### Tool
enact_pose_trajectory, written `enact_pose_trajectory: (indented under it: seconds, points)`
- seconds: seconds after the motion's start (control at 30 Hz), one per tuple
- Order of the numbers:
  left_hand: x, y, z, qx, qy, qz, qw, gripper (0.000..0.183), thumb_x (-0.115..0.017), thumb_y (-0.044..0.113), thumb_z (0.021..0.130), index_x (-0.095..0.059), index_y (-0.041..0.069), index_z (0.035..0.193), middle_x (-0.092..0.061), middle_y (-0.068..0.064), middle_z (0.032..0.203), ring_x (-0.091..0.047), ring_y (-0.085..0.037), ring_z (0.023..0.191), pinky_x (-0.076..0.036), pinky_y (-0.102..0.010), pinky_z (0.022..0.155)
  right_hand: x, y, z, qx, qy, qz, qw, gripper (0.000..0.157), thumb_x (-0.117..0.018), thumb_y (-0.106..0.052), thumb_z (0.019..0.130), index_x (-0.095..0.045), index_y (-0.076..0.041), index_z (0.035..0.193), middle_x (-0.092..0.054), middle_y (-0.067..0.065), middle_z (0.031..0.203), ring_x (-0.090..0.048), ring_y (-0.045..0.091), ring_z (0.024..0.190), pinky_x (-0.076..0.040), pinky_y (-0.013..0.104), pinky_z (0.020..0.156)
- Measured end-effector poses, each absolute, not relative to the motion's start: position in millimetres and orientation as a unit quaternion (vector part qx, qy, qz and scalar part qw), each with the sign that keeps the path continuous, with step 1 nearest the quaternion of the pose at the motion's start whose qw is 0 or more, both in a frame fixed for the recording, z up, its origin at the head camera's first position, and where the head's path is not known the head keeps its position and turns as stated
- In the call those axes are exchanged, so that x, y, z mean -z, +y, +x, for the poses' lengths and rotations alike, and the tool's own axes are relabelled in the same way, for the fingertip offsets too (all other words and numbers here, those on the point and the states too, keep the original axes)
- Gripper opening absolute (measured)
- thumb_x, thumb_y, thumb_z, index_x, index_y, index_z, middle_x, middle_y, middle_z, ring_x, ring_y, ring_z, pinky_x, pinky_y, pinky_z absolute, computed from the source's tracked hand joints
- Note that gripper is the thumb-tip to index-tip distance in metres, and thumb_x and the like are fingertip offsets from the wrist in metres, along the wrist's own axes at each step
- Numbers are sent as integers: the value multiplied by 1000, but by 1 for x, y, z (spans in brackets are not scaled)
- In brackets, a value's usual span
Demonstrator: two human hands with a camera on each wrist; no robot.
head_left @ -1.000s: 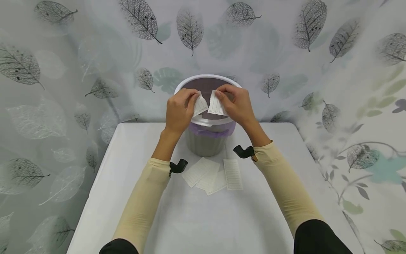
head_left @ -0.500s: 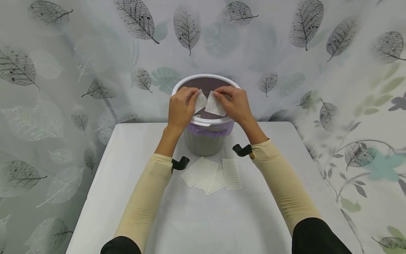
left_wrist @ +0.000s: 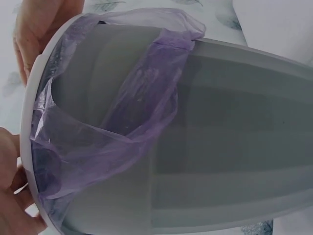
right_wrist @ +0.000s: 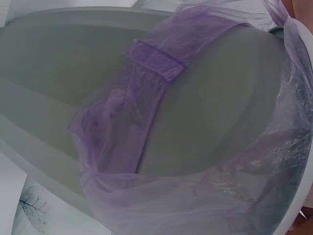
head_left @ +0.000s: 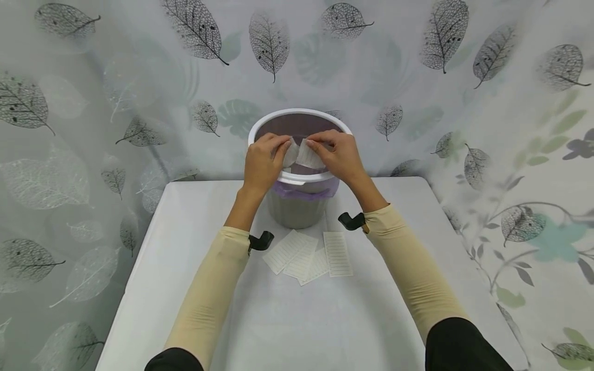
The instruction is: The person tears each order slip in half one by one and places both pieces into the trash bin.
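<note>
Over the mouth of a grey bin (head_left: 297, 208), my left hand (head_left: 262, 161) pinches a torn piece of white lined paper (head_left: 291, 155) between thumb and fingers. Facing it, my right hand (head_left: 341, 154) pinches another torn paper piece (head_left: 309, 156). The two pieces hang close together with a narrow gap between their upper parts. Purple plastic liner (left_wrist: 142, 98) shows below the bin's white rim (head_left: 299, 179) and is folded over the outside. Both wrist views mostly show the bin's side and liner, with parts of the hands at the rim; the papers are hidden there.
Several lined paper slips (head_left: 297, 255) lie overlapping on the white table (head_left: 287, 319) in front of the bin, with a separate slip (head_left: 337, 254) at their right. A leaf-patterned curtain (head_left: 306, 77) hangs behind the bin and along both sides.
My hands have come slightly closer together, and the paper pieces with them. The right piece's lower edge has tilted away. The slips on the table stay put.
</note>
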State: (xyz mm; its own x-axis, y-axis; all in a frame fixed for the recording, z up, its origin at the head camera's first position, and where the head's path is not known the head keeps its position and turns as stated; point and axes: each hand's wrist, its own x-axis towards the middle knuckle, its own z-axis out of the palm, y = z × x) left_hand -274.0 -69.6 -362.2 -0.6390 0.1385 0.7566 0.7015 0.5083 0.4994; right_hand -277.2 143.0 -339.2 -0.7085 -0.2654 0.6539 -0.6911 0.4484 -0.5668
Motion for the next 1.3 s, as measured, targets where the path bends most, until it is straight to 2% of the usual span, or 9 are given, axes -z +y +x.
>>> enact_pose_trajectory:
  seconds: [0.23,0.43,0.9,1.13,1.3]
  points:
    - [365,-74,-273,414,-807,-263,329,21,-69,13,103,-77,-3,114,-73,-15,101,-67,-29,85,-53,-42,77,341,145,-276,-421,-826,288,239,14,-78,-11,96,-82,-1,105,-76,12,100,-70,26,88,-56,41,77]
    - [367,-77,-270,404,-798,-282,346,22,-68,14,104,-76,-3,115,-72,-15,100,-67,-30,85,-54,-43,78,344,149,-273,-414,-824,301,243,15,-76,-11,97,-81,0,107,-76,12,99,-69,23,78,-57,37,70]
    - [366,-84,-236,425,-759,-309,385,17,-70,11,101,-77,-2,112,-71,-12,99,-67,-26,88,-49,-44,78,347,154,-241,-457,-791,315,259,13,-76,-5,96,-80,0,107,-78,9,101,-71,23,80,-53,23,71]
    - [369,-84,-213,426,-753,-316,390,16,-69,8,101,-76,-2,111,-71,-12,98,-67,-25,87,-49,-44,80,343,150,-212,-464,-775,329,277,13,-73,11,92,-76,9,105,-76,19,99,-72,33,83,-54,28,79]
    - [375,-84,-198,434,-744,-319,395,12,-70,7,100,-77,-1,107,-69,-10,91,-65,-24,82,-48,-42,76,342,148,-191,-469,-765,338,285,14,-71,16,89,-74,12,102,-75,22,93,-72,36,82,-53,23,82]
